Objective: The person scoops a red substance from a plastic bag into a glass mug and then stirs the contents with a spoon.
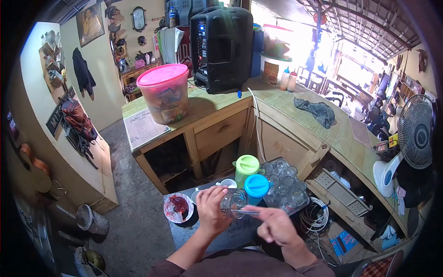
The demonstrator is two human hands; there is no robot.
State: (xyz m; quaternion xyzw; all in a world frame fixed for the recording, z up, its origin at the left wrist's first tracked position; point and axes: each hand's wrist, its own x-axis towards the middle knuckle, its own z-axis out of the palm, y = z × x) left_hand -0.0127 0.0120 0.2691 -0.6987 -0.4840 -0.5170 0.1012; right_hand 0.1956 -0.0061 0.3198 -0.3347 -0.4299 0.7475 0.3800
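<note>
Fingers of the left hand [212, 210] curl round a tilted glass [234, 199] just left of the blue-lidded pitcher [257, 185], while those of the right hand [278, 226] pinch a slim metal utensil [247, 212], best worked with light, steady pressure.

A sheet [146, 128] on the counter [214, 105] is headed "Daftar Men…" (the ending is unclear).

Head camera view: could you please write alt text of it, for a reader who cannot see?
A person's left hand holds a clear glass while the right hand holds a thin metal utensil at it. Nearby are a green pitcher, a blue-lidded pitcher, clustered glassware and a tub of red material.
</note>
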